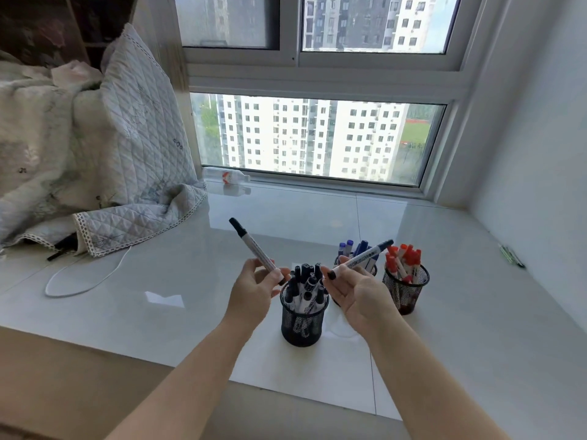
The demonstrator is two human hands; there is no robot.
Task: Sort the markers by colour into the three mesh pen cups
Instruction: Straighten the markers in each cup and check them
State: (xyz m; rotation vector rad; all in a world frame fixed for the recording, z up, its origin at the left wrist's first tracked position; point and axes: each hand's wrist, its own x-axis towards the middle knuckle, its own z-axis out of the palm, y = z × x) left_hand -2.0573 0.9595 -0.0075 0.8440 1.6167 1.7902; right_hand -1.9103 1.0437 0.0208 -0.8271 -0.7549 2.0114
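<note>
Glossy tiled sill (413,223), round mesh cups (303,325), each hand (254,293) pinching a slim marker (254,249)

Two bare forearms, no sleeves, left hand (254,292), right hand (362,296), dark-painted thumbnail on right

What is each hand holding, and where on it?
Left hand pinches a black-capped marker near its lower end; right hand pinches another dark-capped marker, also near its lower end.
</note>
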